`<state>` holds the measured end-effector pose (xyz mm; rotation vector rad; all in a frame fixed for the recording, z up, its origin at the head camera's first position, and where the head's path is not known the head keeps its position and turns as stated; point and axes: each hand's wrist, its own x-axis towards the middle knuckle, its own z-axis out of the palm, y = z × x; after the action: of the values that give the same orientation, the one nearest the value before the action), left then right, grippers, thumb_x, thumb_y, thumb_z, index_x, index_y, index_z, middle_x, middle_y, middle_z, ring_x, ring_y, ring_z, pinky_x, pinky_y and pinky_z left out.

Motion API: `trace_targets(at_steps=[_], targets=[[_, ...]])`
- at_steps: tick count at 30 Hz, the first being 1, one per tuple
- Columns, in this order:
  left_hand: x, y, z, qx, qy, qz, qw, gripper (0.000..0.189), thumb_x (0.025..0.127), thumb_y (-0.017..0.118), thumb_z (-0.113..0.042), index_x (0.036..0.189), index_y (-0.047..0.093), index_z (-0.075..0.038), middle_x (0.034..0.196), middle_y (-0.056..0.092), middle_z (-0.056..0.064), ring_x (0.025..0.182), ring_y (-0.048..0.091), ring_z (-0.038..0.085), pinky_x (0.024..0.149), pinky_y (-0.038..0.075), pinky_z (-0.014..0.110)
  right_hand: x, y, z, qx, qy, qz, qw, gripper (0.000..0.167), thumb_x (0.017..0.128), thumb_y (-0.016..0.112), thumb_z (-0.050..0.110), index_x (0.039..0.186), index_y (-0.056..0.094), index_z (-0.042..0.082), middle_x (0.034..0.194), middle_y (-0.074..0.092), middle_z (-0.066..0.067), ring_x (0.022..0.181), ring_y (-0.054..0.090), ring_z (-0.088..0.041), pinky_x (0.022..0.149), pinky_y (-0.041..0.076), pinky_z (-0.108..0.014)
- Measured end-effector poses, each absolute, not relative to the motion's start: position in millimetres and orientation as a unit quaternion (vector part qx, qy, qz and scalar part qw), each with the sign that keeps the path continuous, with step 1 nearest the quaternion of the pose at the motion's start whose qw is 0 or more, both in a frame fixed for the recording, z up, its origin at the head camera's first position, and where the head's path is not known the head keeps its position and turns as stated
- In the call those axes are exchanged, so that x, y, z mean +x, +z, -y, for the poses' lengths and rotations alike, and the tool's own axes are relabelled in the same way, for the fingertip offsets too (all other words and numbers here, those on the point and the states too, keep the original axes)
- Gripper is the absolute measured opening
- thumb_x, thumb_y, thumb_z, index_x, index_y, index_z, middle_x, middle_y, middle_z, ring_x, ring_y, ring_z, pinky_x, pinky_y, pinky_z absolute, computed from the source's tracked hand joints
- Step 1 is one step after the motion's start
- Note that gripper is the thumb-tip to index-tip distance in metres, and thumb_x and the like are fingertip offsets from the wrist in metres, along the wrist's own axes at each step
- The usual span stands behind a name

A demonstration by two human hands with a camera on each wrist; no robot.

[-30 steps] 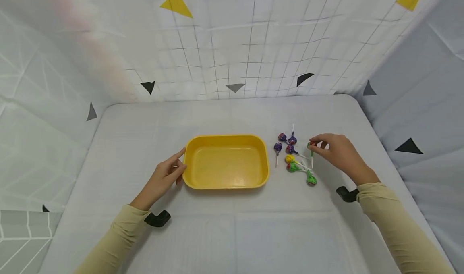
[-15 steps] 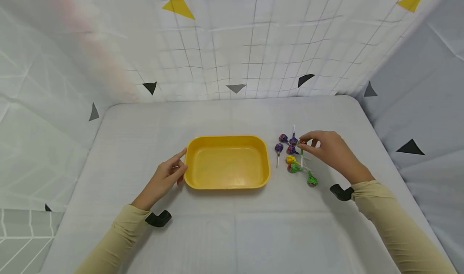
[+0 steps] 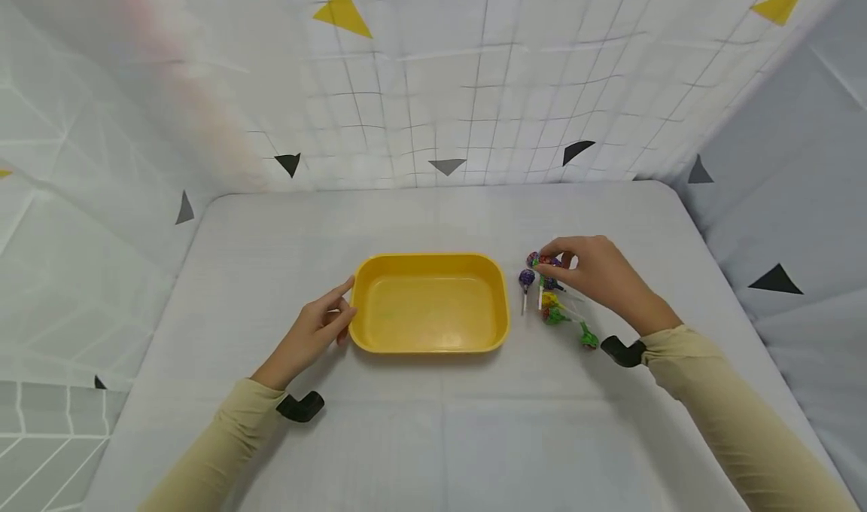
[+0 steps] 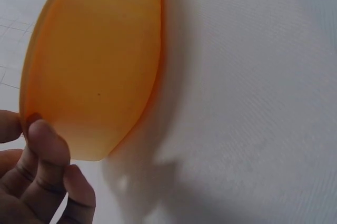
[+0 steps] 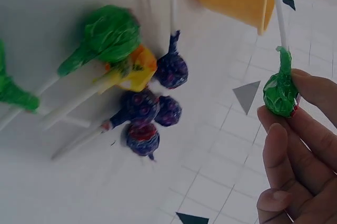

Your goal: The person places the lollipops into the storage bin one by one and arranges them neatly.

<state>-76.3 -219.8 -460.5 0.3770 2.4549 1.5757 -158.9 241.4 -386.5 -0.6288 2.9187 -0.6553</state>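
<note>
My left hand point(image 3: 314, 333) pinches the left edge of a yellow rectangular tray point(image 3: 359, 271), its fingertips on both sides of the rim in the left wrist view. Between thumb and fingers, my right hand point(image 3: 596, 275) pinches a green-wrapped lollipop point(image 5: 280, 93) by its head, with the white stick free. This lollipop is held above a loose group on the table, to the right of the tray. Lying there are several purple lollipops point(image 5: 172, 69), a yellow one point(image 5: 138, 71) and green ones point(image 5: 111, 34). In the head view, my right hand partly hides the purple ones.
A white cloth covers the table point(image 3: 420, 437). Behind it stands a white backdrop point(image 3: 440, 68) with grid lines and dark and yellow triangles. Grey fabric point(image 3: 786, 218) borders the right side. A black wrist-worn device point(image 3: 623, 352) sits under the right wrist.
My right hand has moved left with the green lollipop, from the right of the group to over the purple ones, closer to the tray. The left hand has stayed at the tray's edge.
</note>
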Motion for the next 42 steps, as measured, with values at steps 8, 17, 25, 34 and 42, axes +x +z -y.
trace_targets(at_steps=[8, 17, 25, 34, 42], targets=[[-78, -463, 219, 0.13, 0.531, -0.831, 0.098, 0.057, 0.108, 0.056, -0.015, 0.16, 0.035, -0.004, 0.091, 0.059, 0.014, 0.063, 0.059, 0.03, 0.059, 0.05, 0.029, -167, -385, -222, -0.222, -0.231, -0.946, 0.053, 0.019, 0.095, 0.077, 0.032, 0.11, 0.078, 0.019, 0.099, 0.077, 0.003, 0.082, 0.063, -0.016, 0.063, 0.051, -0.028], [-78, -462, 220, 0.131, 0.526, -0.835, 0.093, 0.058, 0.108, 0.056, -0.017, 0.161, 0.035, -0.004, 0.09, 0.059, 0.01, 0.063, 0.059, 0.032, 0.057, 0.048, 0.025, -171, -385, -198, -0.242, -0.242, -0.938, 0.061, 0.017, 0.094, 0.078, 0.031, 0.107, 0.078, 0.02, 0.097, 0.076, 0.004, 0.081, 0.063, -0.015, 0.064, 0.052, -0.029], [-77, -461, 220, 0.129, 0.524, -0.837, 0.095, 0.058, 0.108, 0.056, -0.016, 0.161, 0.035, -0.004, 0.09, 0.059, 0.011, 0.064, 0.059, 0.029, 0.058, 0.048, 0.026, -174, -381, -170, -0.269, -0.239, -0.93, 0.071, 0.016, 0.093, 0.079, 0.031, 0.106, 0.078, 0.02, 0.098, 0.077, 0.006, 0.083, 0.061, -0.015, 0.069, 0.05, -0.03], [-77, -460, 218, 0.123, 0.53, -0.833, 0.097, 0.058, 0.108, 0.056, -0.014, 0.161, 0.035, -0.004, 0.091, 0.06, 0.014, 0.063, 0.059, 0.023, 0.058, 0.048, 0.025, -179, -380, -145, -0.277, -0.238, -0.927, 0.088, 0.015, 0.094, 0.078, 0.032, 0.104, 0.079, 0.021, 0.095, 0.077, 0.008, 0.08, 0.06, -0.014, 0.064, 0.049, -0.028], [-76, -460, 219, 0.127, 0.531, -0.832, 0.096, 0.058, 0.107, 0.056, -0.013, 0.16, 0.035, -0.003, 0.09, 0.06, 0.014, 0.063, 0.059, 0.028, 0.056, 0.046, 0.023, -179, -380, -129, -0.284, -0.245, -0.922, 0.097, 0.015, 0.094, 0.078, 0.033, 0.103, 0.079, 0.021, 0.092, 0.076, 0.008, 0.078, 0.062, -0.014, 0.066, 0.05, -0.027]])
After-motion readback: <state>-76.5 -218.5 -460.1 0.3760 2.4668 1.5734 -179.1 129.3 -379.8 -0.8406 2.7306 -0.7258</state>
